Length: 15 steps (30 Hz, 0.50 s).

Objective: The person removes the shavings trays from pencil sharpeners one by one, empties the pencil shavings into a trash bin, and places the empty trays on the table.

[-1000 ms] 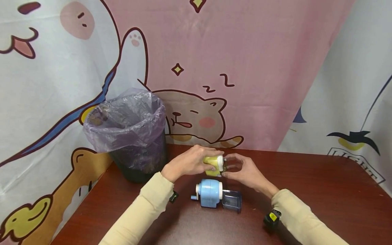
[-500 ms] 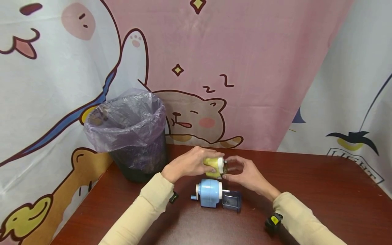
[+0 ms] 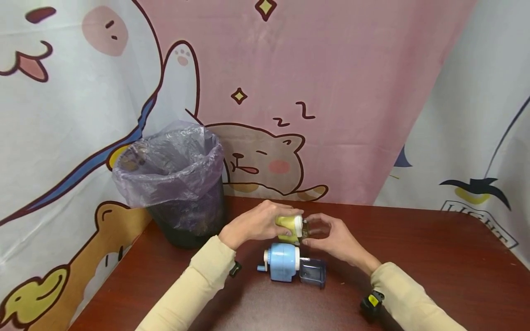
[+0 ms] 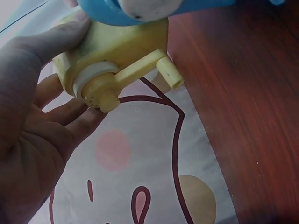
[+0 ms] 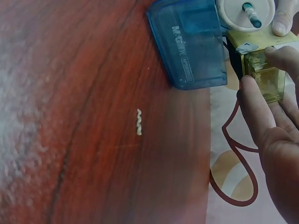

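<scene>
My left hand (image 3: 254,224) grips a yellow hand-crank pencil sharpener (image 3: 285,222) above the table, its white front facing right. In the left wrist view its crank (image 4: 139,68) sticks out. My right hand (image 3: 340,238) holds the sharpener's clear yellowish shavings drawer (image 5: 267,80) between thumb and fingers, at the sharpener's front end. Just below and nearer stands a blue crank pencil sharpener (image 3: 283,263) on the table, with its dark see-through drawer (image 3: 313,273) out to the right. A short green-and-white stick (image 5: 252,15) protrudes from its white face.
At the back left stands a black mesh trash bin (image 3: 188,216) with a purple bag (image 3: 165,184) over its rim. A small wavy off-white bit (image 5: 139,122) lies on the brown table (image 3: 414,271). A cartoon-printed cloth (image 3: 352,92) hangs behind.
Both hands, with the yellow sharpener and its drawer, have come slightly lower and nearer in the head view. Their grips look the same. The blue sharpener stays in place.
</scene>
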Motion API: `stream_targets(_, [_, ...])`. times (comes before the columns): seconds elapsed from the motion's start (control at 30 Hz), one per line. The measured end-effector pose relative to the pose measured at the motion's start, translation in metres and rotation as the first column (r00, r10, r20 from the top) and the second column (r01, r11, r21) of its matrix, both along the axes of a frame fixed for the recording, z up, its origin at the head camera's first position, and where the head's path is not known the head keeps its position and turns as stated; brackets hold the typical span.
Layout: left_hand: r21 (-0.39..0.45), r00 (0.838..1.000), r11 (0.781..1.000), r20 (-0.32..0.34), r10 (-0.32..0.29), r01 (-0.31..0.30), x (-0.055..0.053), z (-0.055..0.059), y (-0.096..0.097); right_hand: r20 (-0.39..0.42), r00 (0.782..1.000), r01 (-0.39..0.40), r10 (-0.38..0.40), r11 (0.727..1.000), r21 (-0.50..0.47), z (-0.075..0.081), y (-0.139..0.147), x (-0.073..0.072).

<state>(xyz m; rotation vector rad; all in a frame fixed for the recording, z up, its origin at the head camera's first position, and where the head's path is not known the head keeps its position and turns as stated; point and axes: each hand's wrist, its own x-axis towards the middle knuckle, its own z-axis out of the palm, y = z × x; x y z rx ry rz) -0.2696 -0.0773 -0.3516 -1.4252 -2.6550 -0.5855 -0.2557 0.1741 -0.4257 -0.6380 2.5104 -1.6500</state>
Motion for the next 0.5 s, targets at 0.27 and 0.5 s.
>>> stream_targets(0.27, [-0.003, 1.000, 1.000, 0.002, -0.003, 0.003, -0.0001, 0.0002, 0.0025, 0.002, 1.000, -0.001, 0.001, 1.000, -0.019, -0.0003, 0.0032, 0.0011])
stream_targets(0.5, [-0.006, 1.000, 1.000, 0.026, 0.001, -0.001, -0.0004, -0.0026, 0.0061, -0.011, 1.000, 0.001, -0.001, 1.000, -0.016, -0.0019, 0.0072, 0.0025])
